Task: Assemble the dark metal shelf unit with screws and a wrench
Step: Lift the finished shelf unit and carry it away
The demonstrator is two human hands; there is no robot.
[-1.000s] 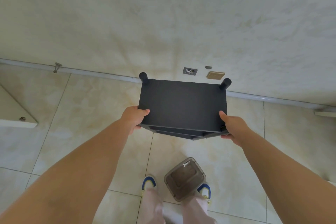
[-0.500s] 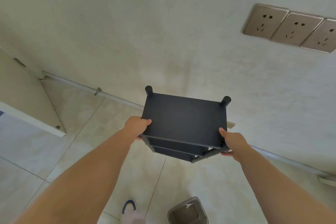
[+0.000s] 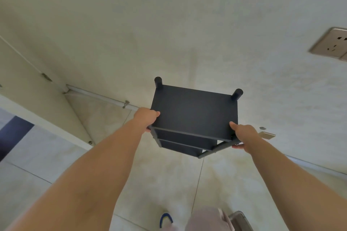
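A wall socket (image 3: pixel 331 46) sits on the cream wall (image 3: pixel 169 24) above the tiled floor (image 3: pixel 169 184), beside an open door (image 3: pixel 33 88).

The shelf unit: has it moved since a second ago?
Yes. The shelf unit has gone leftward along the wall, away from the floor plate and toward the door stopper.

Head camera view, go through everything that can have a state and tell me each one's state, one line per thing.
Shelf unit: assembled, held up off the floor, tilted, between both hands.
Left hand: grips the shelf unit's left edge, thumb on the top panel.
Right hand: grips the shelf unit's right front post, thumb on the top panel.
Wall socket: nothing plugged in where visible.
Container: on the floor at the frame's bottom edge, mostly cut off, contents cannot tell.
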